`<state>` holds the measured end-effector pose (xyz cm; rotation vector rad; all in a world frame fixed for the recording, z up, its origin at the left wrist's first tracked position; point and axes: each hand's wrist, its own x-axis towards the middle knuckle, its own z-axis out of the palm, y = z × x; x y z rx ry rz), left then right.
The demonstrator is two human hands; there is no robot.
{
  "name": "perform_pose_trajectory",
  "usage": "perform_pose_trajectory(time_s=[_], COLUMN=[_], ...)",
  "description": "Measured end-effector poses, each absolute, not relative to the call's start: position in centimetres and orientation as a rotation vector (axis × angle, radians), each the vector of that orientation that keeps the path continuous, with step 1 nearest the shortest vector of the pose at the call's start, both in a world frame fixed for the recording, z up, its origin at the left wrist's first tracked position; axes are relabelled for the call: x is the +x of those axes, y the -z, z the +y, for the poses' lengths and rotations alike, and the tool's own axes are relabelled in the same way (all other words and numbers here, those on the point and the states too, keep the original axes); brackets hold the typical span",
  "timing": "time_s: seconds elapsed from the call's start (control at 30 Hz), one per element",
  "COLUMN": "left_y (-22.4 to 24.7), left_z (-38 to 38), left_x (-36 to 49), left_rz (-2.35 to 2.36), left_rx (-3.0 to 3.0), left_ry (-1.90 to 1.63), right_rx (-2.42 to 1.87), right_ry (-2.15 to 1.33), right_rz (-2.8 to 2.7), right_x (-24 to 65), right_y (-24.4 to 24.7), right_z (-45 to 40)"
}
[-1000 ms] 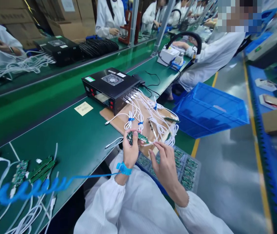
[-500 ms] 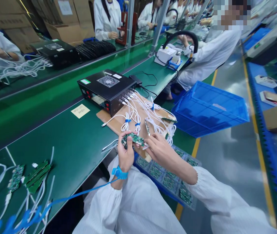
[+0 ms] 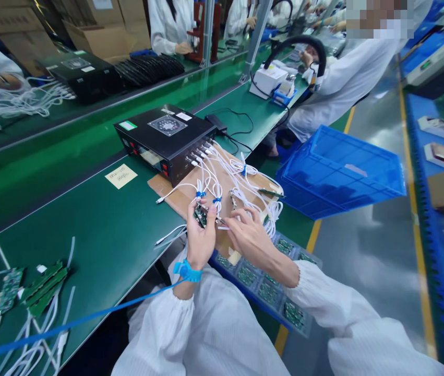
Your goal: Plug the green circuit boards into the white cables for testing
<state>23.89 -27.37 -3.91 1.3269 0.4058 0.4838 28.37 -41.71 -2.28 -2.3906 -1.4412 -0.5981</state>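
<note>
My left hand (image 3: 201,243), a blue strap around its wrist, is closed around a small green circuit board (image 3: 200,215), which shows between the thumb and fingers. My right hand (image 3: 250,235) pinches a slim white cable end (image 3: 222,227) close to the board; the fingers partly hide it, and I cannot tell whether the two touch. Just beyond both hands, white cables (image 3: 216,180) bundled with blue ties lie on a brown cardboard sheet (image 3: 178,196). They run from plugs on the side of a black power box (image 3: 159,136).
Circuit boards (image 3: 45,287) with white cables lie at the left of the green bench (image 3: 100,230). Below my right arm sits a clear tray (image 3: 259,284) of boards. A blue crate (image 3: 343,172) stands at the right. Co-workers in white coats sit around the line.
My left hand has turned, so the board now shows end-on rather than lengthwise. My right hand has shifted slightly left. The view has moved a little.
</note>
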Motion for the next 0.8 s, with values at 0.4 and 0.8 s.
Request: perform_pose_trajectory(time_s=[0.4, 0.8], left_y=[-0.7, 0.3], left_z=[-23.1, -24.7], left_x=[23.7, 23.9], left_rz=[0.451, 0.382], left_rx=[1.001, 1.073], left_ry=[-0.328, -0.041], right_rx=[-2.387, -2.688], right_ry=[0.15, 0.291], right_rz=[-1.503, -1.27], right_x=[26.9, 31.8], right_y=[1.3, -0.5], right_z=[-42.8, -43.3])
